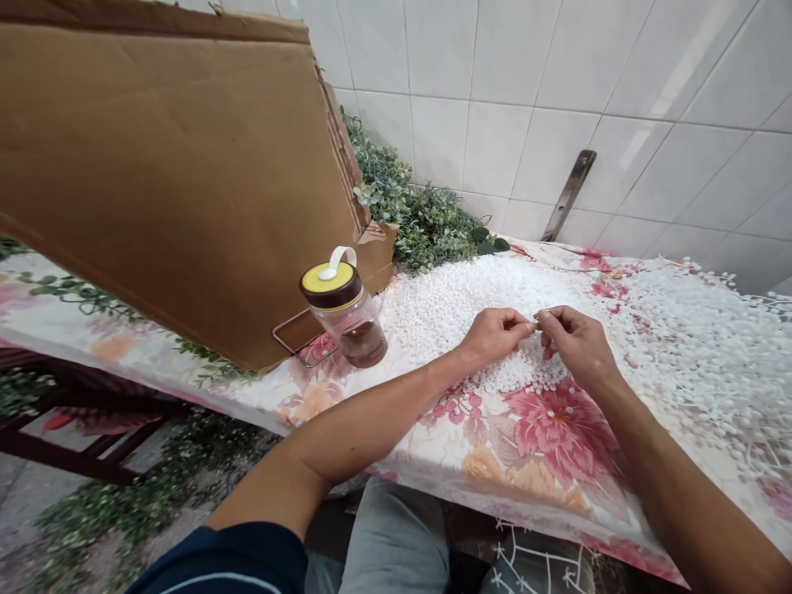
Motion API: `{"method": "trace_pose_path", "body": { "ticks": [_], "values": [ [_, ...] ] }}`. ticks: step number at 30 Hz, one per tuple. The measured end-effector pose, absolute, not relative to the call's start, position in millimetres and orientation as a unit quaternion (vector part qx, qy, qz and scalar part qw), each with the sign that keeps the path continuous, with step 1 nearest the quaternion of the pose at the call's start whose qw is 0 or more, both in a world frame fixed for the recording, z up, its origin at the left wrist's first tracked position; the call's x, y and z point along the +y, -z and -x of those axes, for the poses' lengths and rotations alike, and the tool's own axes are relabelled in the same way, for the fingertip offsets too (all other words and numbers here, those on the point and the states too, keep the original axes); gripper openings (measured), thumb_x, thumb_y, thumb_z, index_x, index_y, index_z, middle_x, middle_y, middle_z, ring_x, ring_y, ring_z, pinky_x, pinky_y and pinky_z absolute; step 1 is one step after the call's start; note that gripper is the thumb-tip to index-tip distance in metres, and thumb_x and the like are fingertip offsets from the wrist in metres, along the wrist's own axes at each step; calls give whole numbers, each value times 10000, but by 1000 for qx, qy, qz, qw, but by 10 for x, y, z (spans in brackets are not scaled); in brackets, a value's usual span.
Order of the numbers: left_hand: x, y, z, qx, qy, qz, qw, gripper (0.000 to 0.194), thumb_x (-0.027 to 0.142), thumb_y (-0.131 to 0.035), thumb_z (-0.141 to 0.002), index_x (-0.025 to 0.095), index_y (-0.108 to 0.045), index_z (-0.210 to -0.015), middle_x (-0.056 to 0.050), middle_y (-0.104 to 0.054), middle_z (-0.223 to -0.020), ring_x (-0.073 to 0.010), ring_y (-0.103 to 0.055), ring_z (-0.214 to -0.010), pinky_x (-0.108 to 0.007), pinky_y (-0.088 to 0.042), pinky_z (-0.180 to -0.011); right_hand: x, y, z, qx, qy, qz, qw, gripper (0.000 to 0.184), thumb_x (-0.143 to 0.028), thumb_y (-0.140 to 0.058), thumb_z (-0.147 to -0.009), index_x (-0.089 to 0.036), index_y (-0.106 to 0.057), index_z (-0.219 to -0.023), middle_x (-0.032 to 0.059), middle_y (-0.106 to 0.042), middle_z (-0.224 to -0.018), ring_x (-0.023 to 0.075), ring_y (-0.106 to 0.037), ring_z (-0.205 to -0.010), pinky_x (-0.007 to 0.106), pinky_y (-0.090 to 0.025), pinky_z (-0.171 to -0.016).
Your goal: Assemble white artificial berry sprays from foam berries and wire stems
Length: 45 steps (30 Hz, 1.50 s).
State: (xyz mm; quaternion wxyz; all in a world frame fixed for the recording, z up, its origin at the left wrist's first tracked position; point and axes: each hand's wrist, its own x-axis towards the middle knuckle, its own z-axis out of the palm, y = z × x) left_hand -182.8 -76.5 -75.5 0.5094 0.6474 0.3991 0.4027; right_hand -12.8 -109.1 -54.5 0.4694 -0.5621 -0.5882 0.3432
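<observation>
Apparently, fine fingertip work is being done just over the small white beads [445, 305] heaped on the floral tablecloth [550, 445], the left hand [495, 334] and right hand [578, 340] both being pinched closed, though what is held cannot be told, and steady fingertip control seems needed next.

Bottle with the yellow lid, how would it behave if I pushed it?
The bottle is taller than wide, so a push near its lid might tip it. Its round body would likely roll once down. Dark contents sitting low may steady it slightly.
</observation>
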Motion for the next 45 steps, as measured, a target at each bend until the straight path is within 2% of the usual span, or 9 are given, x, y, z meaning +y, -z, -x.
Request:
{"method": "trace_pose_path", "body": {
  "ticks": [5,17,24,32,39,45],
  "values": [
    [-737,765,1822,384,-427,-575,583,276,407,-709,-831,140,-662,-781,25,-562,-580,-82,-492,-498,-223,-362,-491,-1091,563,114,-606,-347,550,459,415,-588,-659,-926,-177,-684,-869,-14,-608,-618,123,-576,-467,260,-466,-483],
    [-722,833,1793,389,-423,-567,590,223,355,-661,-876,142,-660,-809,18,-577,-570,-85,-507,-485,-209,-372,-473,-1076,571,82,-624,-347,550,433,401,-550,-772,-822,-175,-731,-957,15,-679,-724,131,-580,-484,272,-512,-452],
    [-733,828,1803,385,-432,-605,547,225,360,-667,-870,145,-677,-806,30,-572,-569,-76,-498,-496,-214,-393,-532,-1068,573,82,-648,-259,587,411,277,-451,-681,-852,-186,-736,-913,39,-708,-735,165,-606,-548,288,-500,-492],
    [-747,824,1807,396,-425,-661,476,160,297,-674,-849,141,-698,-822,-13,-656,-711,-114,-573,-653,-234,-433,-629,-1061,568,79,-694,-156,595,374,143,-300,-616,-806,-204,-718,-836,27,-732,-742,180,-643,-643,300,-471,-629],
    [-791,818,1810,402,-416,-705,410,131,275,-623,-883,164,-672,-833,-12,-652,-748,-136,-575,-725,-240,-434,-669,-1081,513,48,-737,-142,579,317,113,-270,-600,-820,-212,-697,-815,20,-729,-731,175,-623,-635,295,-447,-635],
    [-795,800,1819,400,-421,-709,400,125,252,-606,-896,165,-673,-835,-10,-651,-773,-137,-565,-748,-245,-428,-697,-1071,518,33,-757,-137,548,328,201,-243,-580,-853,-216,-749,-959,41,-773,-842,199,-680,-713,309,-493,-703]
  ]
}}
